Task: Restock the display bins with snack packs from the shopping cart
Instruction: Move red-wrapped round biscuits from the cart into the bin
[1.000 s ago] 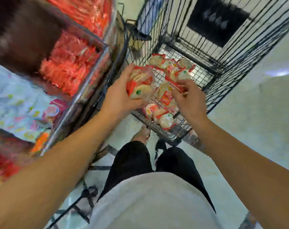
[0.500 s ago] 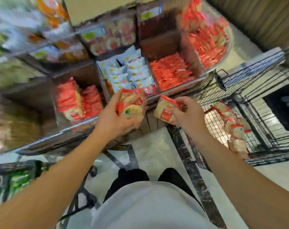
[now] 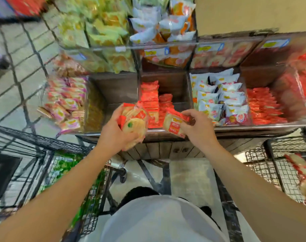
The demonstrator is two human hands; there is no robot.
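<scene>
My left hand [image 3: 113, 135] grips a stack of red-and-clear rice cracker packs [image 3: 134, 119] at the front rim of the display. My right hand [image 3: 196, 125] pinches a single cracker pack [image 3: 173, 124] beside it. Both are held just in front of a wooden bin [image 3: 176, 84] partly filled with stacked red packs [image 3: 153, 103]. The shopping cart [image 3: 271, 165] stands at the right edge, with more cracker packs [image 3: 304, 179] lying in it.
Neighbouring bins hold pink packs [image 3: 66, 100], white packs [image 3: 220, 100] and red packs [image 3: 264, 105]. An upper shelf carries yellow-green and white-orange bags. A second wire cart [image 3: 44, 154] with green packs stands at the left. A metal rail [image 3: 253, 127] edges the bins.
The view has swung from the cart at the right to face the bins. Both hands have carried their packs over to the front of the bin with the red packs.
</scene>
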